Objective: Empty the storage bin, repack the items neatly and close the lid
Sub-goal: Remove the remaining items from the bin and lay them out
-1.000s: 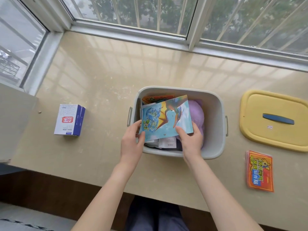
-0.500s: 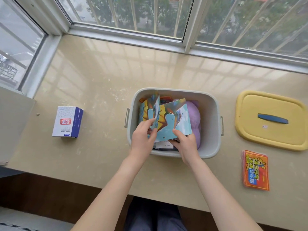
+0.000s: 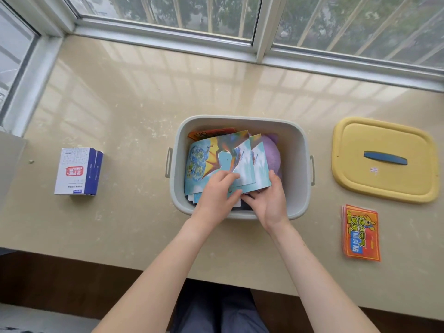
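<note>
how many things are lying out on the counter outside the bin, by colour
yellow: 1, the lid
orange: 1, the packet stack
white and blue: 1, the box
total: 3

The grey bin itself is not counted. Whether the orange stack is one packet or several cannot be told.

A grey bin (image 3: 298, 140), crowded with picture sheets (image 3: 216, 157) and a purple plush (image 3: 272, 152), blocks the table (image 3: 134, 104) centre, with open surface toward a white box (image 3: 77, 170) far left and the yellow lid (image 3: 384, 162) and orange packet (image 3: 361, 233) right.
</note>
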`<state>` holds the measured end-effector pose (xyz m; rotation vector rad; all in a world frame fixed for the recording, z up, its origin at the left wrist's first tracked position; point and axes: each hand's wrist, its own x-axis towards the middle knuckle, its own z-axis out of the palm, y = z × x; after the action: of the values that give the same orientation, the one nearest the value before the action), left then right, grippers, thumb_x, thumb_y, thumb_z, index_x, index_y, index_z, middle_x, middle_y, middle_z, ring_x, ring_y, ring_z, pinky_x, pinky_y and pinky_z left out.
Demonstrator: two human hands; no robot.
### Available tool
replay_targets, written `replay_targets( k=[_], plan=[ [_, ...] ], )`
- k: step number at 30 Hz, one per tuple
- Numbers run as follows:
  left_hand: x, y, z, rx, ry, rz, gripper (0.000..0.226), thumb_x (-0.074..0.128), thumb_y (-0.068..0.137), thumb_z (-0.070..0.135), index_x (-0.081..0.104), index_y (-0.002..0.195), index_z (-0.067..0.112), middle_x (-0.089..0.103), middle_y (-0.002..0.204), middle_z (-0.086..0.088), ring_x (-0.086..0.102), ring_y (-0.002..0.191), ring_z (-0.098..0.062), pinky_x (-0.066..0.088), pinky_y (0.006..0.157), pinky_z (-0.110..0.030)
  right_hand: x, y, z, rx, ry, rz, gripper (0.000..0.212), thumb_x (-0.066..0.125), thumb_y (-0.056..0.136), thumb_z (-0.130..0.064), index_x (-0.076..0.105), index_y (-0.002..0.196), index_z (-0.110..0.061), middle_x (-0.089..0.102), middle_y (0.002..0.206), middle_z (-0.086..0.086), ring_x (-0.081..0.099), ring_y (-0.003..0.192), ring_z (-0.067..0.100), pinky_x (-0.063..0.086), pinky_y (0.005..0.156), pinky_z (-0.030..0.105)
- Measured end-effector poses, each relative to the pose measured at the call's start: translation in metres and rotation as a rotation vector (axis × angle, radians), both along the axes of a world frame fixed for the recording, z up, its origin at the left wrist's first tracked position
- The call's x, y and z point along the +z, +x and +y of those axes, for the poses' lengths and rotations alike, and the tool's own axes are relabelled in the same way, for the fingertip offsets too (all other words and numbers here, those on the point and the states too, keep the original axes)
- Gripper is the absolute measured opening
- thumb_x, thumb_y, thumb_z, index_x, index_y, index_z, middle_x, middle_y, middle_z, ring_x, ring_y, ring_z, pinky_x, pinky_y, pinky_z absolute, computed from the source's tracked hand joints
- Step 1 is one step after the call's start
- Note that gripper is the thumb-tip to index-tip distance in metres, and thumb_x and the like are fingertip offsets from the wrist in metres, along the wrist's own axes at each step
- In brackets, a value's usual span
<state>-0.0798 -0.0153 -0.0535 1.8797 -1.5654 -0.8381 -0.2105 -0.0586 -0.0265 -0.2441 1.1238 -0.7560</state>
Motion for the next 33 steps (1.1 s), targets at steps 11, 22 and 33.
replay_targets(
  k=[11,22,33],
  plan=[
    [-0.003,0.007,0.006,-0.051,0.008,-0.360,0.050,0.072,0.071,0.011,0.060,0.120,0.011,0.056,0.125,-0.016,0.049,0.114,-0.035,0.051,0.081,-0.044,-0.011,-0.005,-0.005,-0.010,-0.084,0.044,0.048,0.029,0.105,-0.037,0.054,0.132,-0.008,0.068,0.117,0.013,0.062,0.109,0.028,0.049,0.099,0.047],
    [0.056,0.058,0.013,0.626,-0.170,-0.001,0.012,0.050,0.098,0.009,0.058,0.093,0.002,0.056,0.071,-0.006,0.040,0.060,-0.015,0.026,0.053,-0.024,-0.004,-0.019,-0.012,0.279,-0.383,0.530,0.021,0.054,0.098,-0.016,0.065,0.115,-0.014,0.070,0.109,0.006,0.066,0.098,0.020,0.055,0.082,0.027],
    [0.075,0.107,0.035,0.935,-0.203,0.309,0.016,0.053,0.096,0.018,0.055,0.081,0.025,0.060,0.075,0.001,0.055,0.072,-0.012,0.048,0.065,-0.036,-0.045,0.043,-0.010,0.956,-0.455,1.101,0.060,0.060,0.088,-0.047,0.047,0.127,-0.003,0.056,0.122,0.021,0.050,0.114,0.038,0.040,0.094,0.042]
  ],
)
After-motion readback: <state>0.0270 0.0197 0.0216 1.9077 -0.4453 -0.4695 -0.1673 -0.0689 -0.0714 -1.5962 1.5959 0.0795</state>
